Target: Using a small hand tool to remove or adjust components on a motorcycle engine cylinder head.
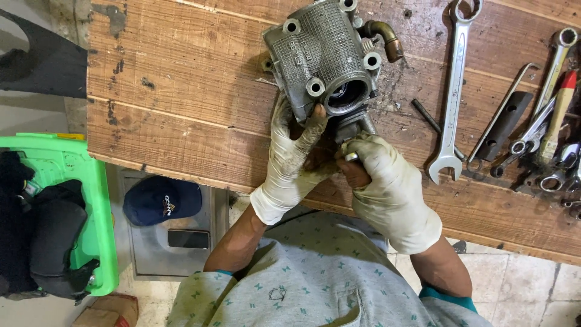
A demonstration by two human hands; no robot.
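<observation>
On the wooden bench point(181, 91), the left hand point(290, 163) clasps the near end of the engine casting point(324, 57), thumb by its round bore; the right hand point(387, 188) is closed on a small metal piece point(351, 157), seemingly mid-fitting; spanners point(454, 91) lie right

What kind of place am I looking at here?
Likely a small repair workshop: a worn wooden bench, an engine part held by gloved left hand and right hand, and wrenches laid out beside it.
</observation>
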